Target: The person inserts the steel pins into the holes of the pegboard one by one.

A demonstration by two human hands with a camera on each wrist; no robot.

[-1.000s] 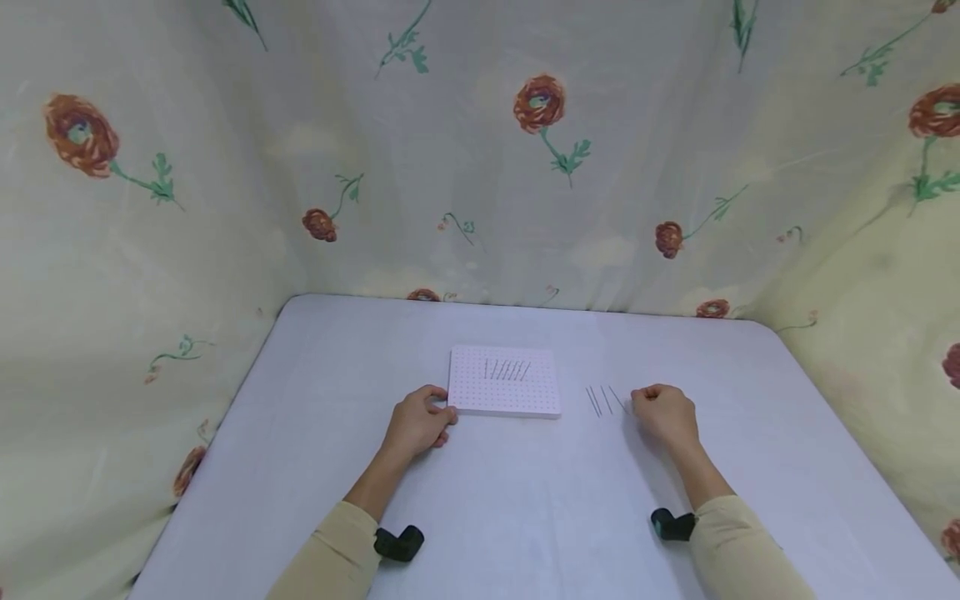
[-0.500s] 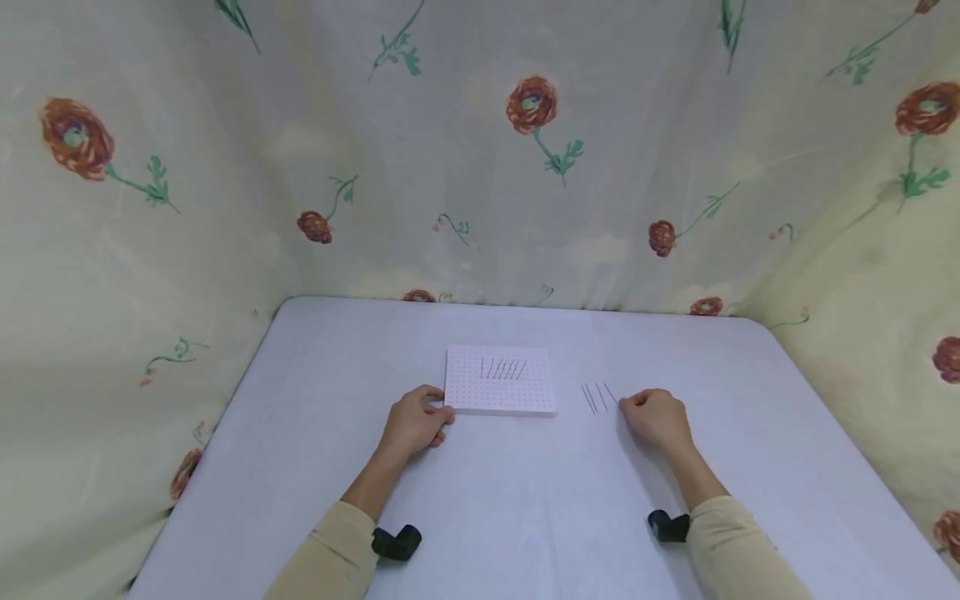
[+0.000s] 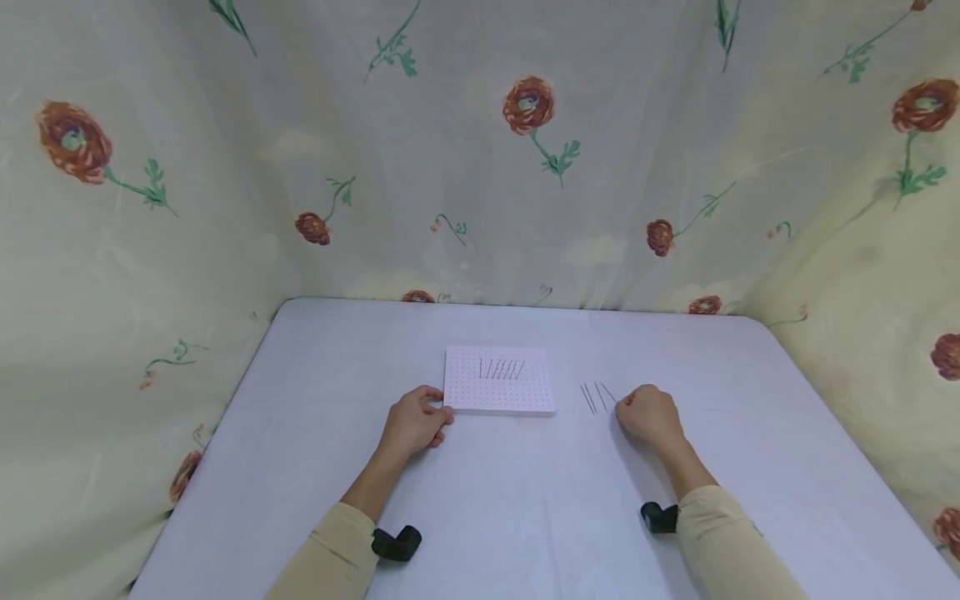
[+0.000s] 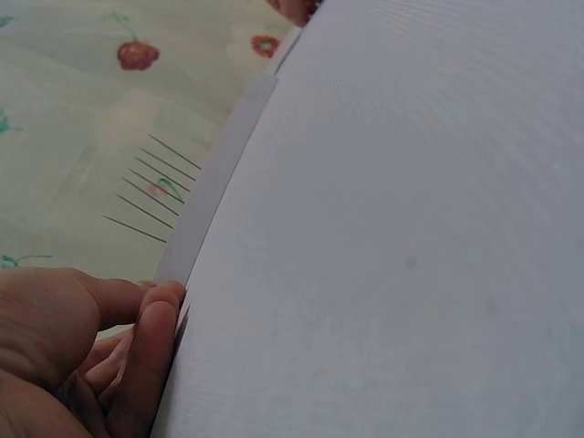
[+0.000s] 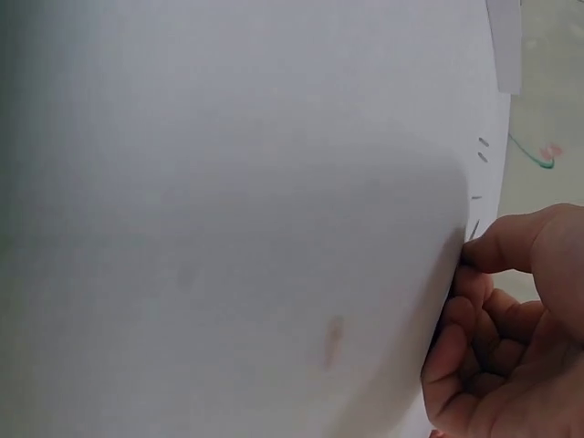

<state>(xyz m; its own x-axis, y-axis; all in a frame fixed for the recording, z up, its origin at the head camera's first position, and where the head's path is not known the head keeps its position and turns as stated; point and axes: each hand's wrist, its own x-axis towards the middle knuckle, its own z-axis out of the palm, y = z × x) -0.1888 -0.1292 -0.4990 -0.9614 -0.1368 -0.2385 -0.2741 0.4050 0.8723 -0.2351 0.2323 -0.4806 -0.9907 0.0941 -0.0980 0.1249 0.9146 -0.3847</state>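
Several rods (image 3: 501,369) stand in a white pegboard (image 3: 498,399); the left hand (image 3: 412,422) grips its corner, the right hand (image 3: 651,414) pinches another rod (image 3: 610,392).

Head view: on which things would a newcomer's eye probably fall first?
First, probably, the red-flowered curtain behind the table. Next, the white board near the table's middle, with thin rods standing up from it and the left hand holding its near left corner. Then the right hand, at the loose rods right of the board.

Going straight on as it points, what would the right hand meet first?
Probably the nearest dark rod, whose visible part ends at the right hand in the head view; actual contact is unclear.
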